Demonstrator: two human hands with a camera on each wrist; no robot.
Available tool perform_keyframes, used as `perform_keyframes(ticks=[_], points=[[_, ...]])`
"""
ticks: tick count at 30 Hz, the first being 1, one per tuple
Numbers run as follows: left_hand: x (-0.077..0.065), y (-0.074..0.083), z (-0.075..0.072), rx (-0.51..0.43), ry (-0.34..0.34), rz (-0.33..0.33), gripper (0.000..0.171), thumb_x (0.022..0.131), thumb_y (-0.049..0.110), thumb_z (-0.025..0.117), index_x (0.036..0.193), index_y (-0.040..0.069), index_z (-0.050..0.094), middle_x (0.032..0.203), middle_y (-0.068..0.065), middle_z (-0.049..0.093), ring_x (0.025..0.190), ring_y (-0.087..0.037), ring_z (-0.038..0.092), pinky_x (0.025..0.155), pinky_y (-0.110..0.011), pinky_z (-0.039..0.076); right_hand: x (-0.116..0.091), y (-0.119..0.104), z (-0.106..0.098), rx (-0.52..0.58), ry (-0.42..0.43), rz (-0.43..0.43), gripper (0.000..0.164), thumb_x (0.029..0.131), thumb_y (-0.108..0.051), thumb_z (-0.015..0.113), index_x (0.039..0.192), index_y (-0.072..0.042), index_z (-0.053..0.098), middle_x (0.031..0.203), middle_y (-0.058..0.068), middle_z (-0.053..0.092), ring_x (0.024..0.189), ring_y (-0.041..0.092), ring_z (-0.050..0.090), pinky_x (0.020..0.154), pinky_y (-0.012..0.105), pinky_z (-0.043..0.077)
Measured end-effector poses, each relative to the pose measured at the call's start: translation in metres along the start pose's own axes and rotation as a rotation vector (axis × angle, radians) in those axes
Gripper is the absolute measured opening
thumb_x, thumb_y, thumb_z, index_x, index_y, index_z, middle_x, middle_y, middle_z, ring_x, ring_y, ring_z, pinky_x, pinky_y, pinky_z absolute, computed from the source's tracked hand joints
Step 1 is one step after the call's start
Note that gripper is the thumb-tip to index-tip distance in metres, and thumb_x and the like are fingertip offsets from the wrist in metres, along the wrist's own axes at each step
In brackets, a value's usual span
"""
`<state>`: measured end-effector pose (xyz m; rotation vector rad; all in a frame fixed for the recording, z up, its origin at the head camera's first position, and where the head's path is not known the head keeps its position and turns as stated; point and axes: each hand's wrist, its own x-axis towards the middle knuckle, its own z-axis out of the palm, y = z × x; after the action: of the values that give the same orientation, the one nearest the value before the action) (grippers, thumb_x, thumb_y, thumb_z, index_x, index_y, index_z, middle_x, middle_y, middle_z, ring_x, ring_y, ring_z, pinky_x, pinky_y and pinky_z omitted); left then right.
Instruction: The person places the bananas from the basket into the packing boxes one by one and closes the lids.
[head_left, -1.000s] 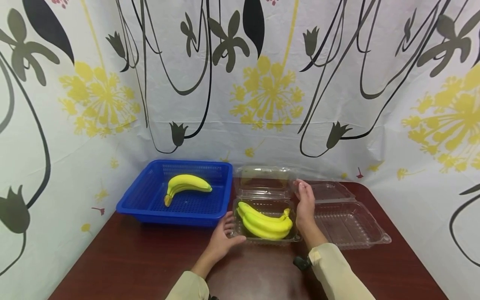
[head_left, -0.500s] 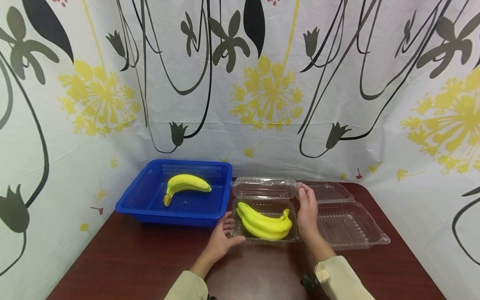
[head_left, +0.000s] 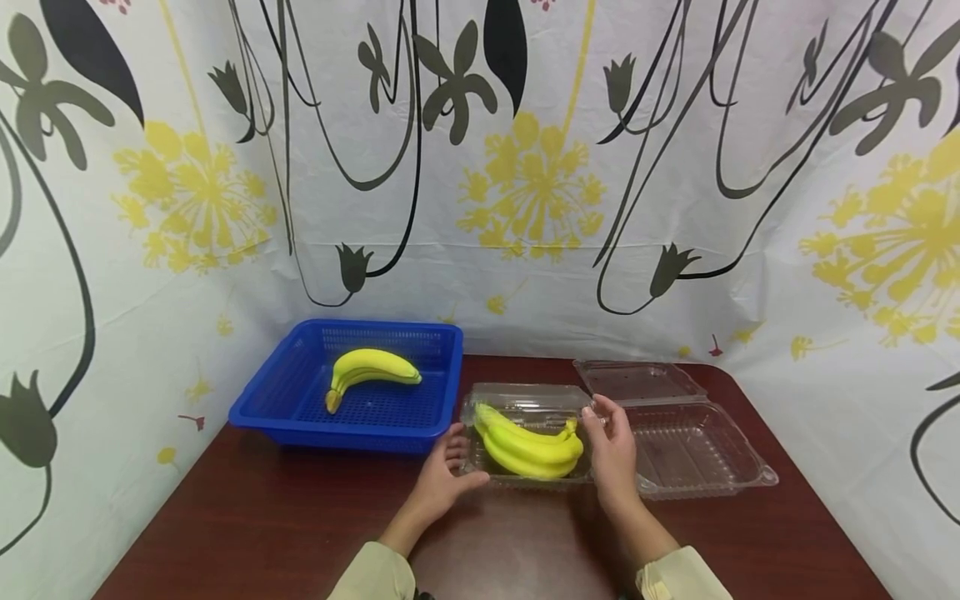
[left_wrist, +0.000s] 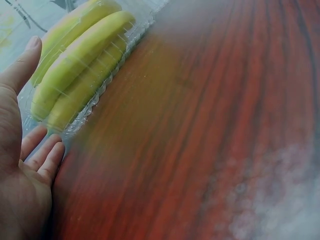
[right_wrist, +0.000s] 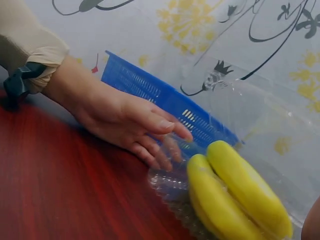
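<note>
A bunch of yellow bananas (head_left: 531, 450) lies in a clear plastic clamshell container (head_left: 517, 480) at the table's middle. My right hand (head_left: 617, 457) pinches the right corner of its hinged lid (head_left: 525, 393), which slants over the bananas, partly lowered. Against the container's left side, my left hand (head_left: 441, 477) rests with fingers extended and thumb at the front corner. In the left wrist view, the left fingertips (left_wrist: 50, 155) touch the container's end below the bananas (left_wrist: 75, 70). The right wrist view shows the left hand (right_wrist: 125, 115) across the container; only a sliver of the right hand (right_wrist: 312, 225) appears.
A blue plastic basket (head_left: 345, 437) with another bunch of bananas (head_left: 373, 367) stands at the left, close to my left hand. To the right sits a second clear container (head_left: 697, 450), its lid (head_left: 637, 381) laid back. A patterned curtain (head_left: 525, 292) hangs behind the dark red table (head_left: 300, 517).
My right hand has taken the lid's corner and swung the lid forward from lying back to slanting over the bananas. My left hand has stayed at the container's left side.
</note>
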<state>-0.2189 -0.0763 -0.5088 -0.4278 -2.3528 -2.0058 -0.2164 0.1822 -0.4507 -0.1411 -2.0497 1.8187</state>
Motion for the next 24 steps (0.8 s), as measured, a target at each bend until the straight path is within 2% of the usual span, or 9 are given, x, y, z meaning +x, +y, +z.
perform_keyframes(ticks=[5, 10, 12, 14, 16, 19, 21, 24], points=[[0.003, -0.017, -0.002, 0.007, 0.008, 0.002, 0.092, 0.077, 0.014, 0.083, 0.150, 0.002, 0.028, 0.135, -0.023, 0.049, 0.119, -0.037, 0.051, 0.100, -0.049, 0.041, -0.005, 0.007, 0.002, -0.007, -0.012, 0.017, 0.050, 0.096, -0.027, 0.063, 0.141, -0.010, 0.048, 0.139, 0.012, 0.048, 0.115, 0.018, 0.044, 0.083, 0.019, 0.038], [0.004, -0.021, -0.004, 0.006, 0.009, 0.001, 0.096, 0.076, 0.015, 0.085, 0.151, 0.003, 0.026, 0.137, -0.024, 0.047, 0.121, -0.039, 0.049, 0.101, -0.052, 0.040, -0.006, 0.012, 0.005, 0.006, -0.008, 0.021, 0.051, 0.095, -0.024, 0.065, 0.141, -0.008, 0.049, 0.141, 0.013, 0.048, 0.124, 0.021, 0.044, 0.085, 0.017, 0.038], [0.003, -0.020, -0.005, 0.008, 0.006, 0.005, 0.097, 0.076, 0.014, 0.084, 0.152, 0.004, 0.025, 0.138, -0.025, 0.046, 0.122, -0.040, 0.048, 0.101, -0.052, 0.040, -0.006, 0.014, 0.006, 0.011, -0.014, 0.029, 0.051, 0.095, -0.023, 0.064, 0.141, -0.007, 0.048, 0.143, 0.014, 0.047, 0.128, 0.022, 0.042, 0.090, 0.018, 0.037], [0.001, -0.011, -0.005, 0.015, 0.001, 0.010, 0.094, 0.078, 0.010, 0.082, 0.152, 0.002, 0.024, 0.138, -0.028, 0.045, 0.123, -0.043, 0.047, 0.100, -0.054, 0.040, -0.006, 0.015, 0.007, 0.016, -0.020, 0.033, 0.050, 0.096, -0.021, 0.064, 0.142, -0.008, 0.047, 0.144, 0.014, 0.046, 0.132, 0.022, 0.040, 0.097, 0.024, 0.037], [0.002, -0.009, -0.004, 0.016, 0.001, 0.019, 0.091, 0.080, 0.007, 0.079, 0.152, 0.001, 0.024, 0.138, -0.030, 0.044, 0.122, -0.045, 0.047, 0.099, -0.055, 0.040, -0.006, 0.014, 0.007, 0.024, -0.029, 0.035, 0.050, 0.096, -0.019, 0.063, 0.142, -0.008, 0.047, 0.145, 0.013, 0.044, 0.135, 0.021, 0.037, 0.104, 0.032, 0.034], [0.007, -0.011, -0.002, 0.041, 0.000, 0.023, 0.087, 0.083, 0.006, 0.077, 0.153, 0.003, 0.025, 0.140, -0.029, 0.043, 0.121, -0.044, 0.049, 0.098, -0.054, 0.042, -0.006, 0.014, 0.007, 0.031, -0.040, 0.025, 0.050, 0.097, -0.015, 0.061, 0.143, -0.005, 0.045, 0.147, 0.015, 0.042, 0.137, 0.022, 0.035, 0.107, 0.040, 0.031], [0.013, -0.022, 0.000, 0.049, 0.002, 0.024, 0.088, 0.083, 0.009, 0.077, 0.154, 0.007, 0.025, 0.142, -0.026, 0.043, 0.121, -0.042, 0.050, 0.098, -0.053, 0.043, -0.005, 0.016, 0.006, 0.031, -0.046, 0.024, 0.051, 0.097, -0.013, 0.060, 0.144, -0.004, 0.043, 0.148, 0.015, 0.041, 0.137, 0.022, 0.033, 0.107, 0.041, 0.031], [0.016, -0.023, 0.000, 0.063, -0.008, 0.016, 0.090, 0.083, 0.012, 0.079, 0.155, 0.010, 0.024, 0.144, -0.024, 0.042, 0.122, -0.041, 0.050, 0.097, -0.051, 0.044, -0.003, 0.019, 0.006, 0.021, -0.048, 0.017, 0.051, 0.097, -0.011, 0.059, 0.144, -0.003, 0.043, 0.149, 0.015, 0.040, 0.138, 0.024, 0.032, 0.106, 0.043, 0.031]])
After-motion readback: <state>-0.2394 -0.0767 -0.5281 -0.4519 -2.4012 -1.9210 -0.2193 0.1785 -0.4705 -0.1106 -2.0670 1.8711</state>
